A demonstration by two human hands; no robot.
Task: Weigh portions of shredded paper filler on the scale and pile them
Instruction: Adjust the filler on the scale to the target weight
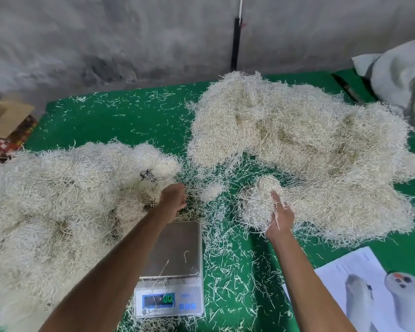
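A green mat lies below a grey wall. Two large filler piles flank one scale, its pan nearly bare. The right hand cradles one clump; the left hand hangs loosely curled, holding nothing.

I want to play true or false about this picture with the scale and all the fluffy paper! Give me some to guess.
1. The right hand holds a clump of shredded paper. True.
2. The scale platform is heaped with paper. False: only a few stray strands lie on it.
3. The table cover is red. False: it is green.
4. Big piles of shredded paper lie on both sides, the left pile and the right pile. True.
5. The left hand reaches beyond the scale. True.
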